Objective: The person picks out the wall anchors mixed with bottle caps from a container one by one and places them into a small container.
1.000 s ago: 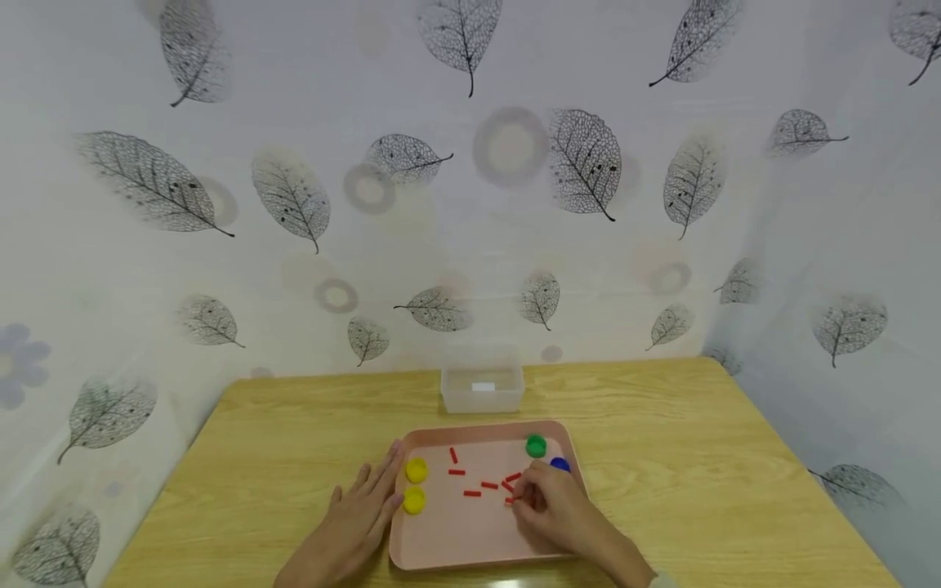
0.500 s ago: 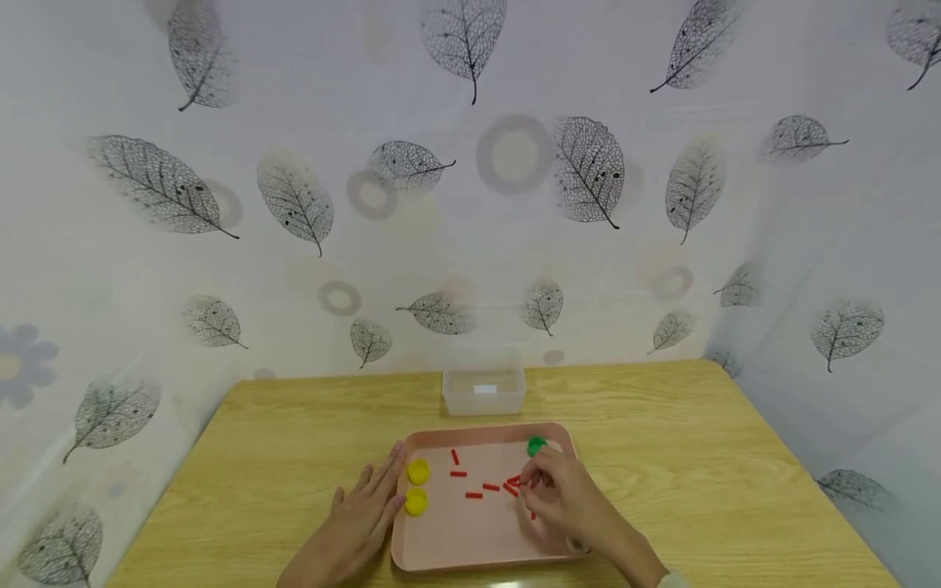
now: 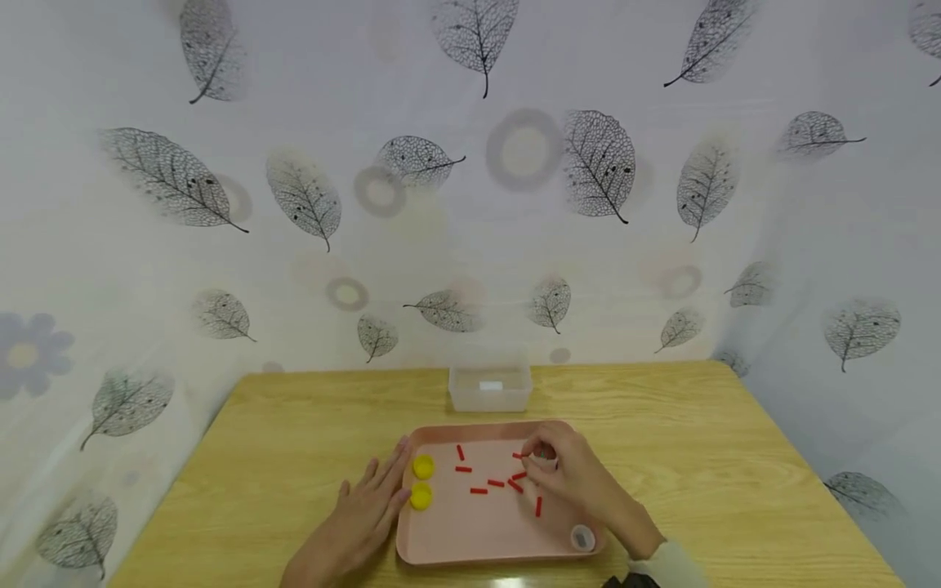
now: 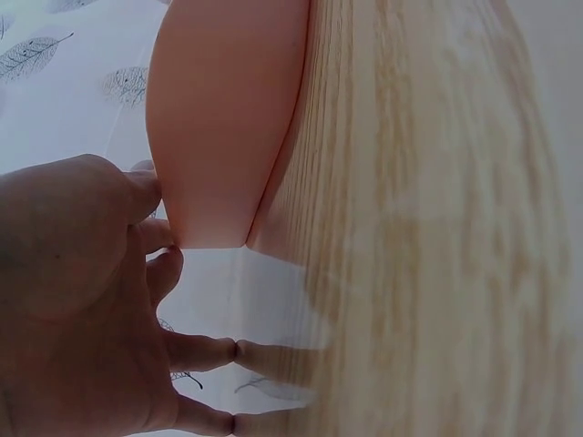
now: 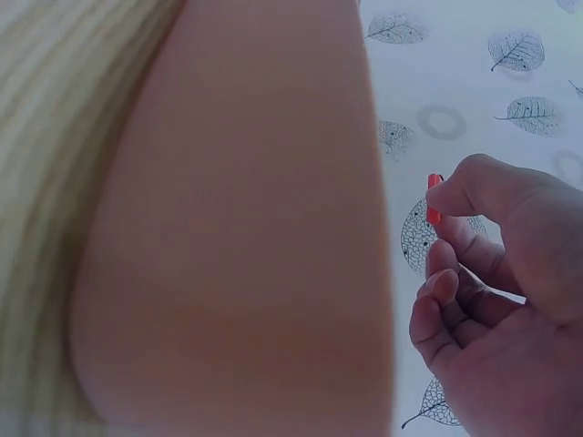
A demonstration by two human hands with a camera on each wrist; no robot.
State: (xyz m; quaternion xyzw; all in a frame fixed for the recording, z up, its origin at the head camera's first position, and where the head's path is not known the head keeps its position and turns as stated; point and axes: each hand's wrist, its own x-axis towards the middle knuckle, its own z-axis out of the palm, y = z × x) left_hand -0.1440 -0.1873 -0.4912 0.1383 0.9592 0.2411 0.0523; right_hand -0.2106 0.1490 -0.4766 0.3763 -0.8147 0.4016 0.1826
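Observation:
My left hand (image 3: 359, 516) rests with fairly straight fingers against the left rim of a pink tray (image 3: 470, 539); the left wrist view shows its fingertips at the tray wall (image 4: 228, 118). Over the tray's right side, my right hand (image 3: 584, 482) pinches a small red stick (image 5: 434, 198) between thumb and index finger. Several other red sticks (image 3: 479, 491) lie scattered on the tray floor. Beside the left fingers sit two round yellow pieces, one farther back (image 3: 422, 467) and one nearer (image 3: 421, 496). Behind the right hand a green round piece is mostly hidden.
A whitish round piece (image 3: 583, 538) lies in the tray's near right corner. Beyond the tray, a clear plastic box (image 3: 490, 398) stands on the wooden table (image 3: 309, 425), close to the leaf-patterned backdrop (image 3: 470, 245).
My right hand has moved away from me toward the tray's far right, now pinching a red stick. It now covers the green piece and uncovers the whitish round piece. My left hand stays put.

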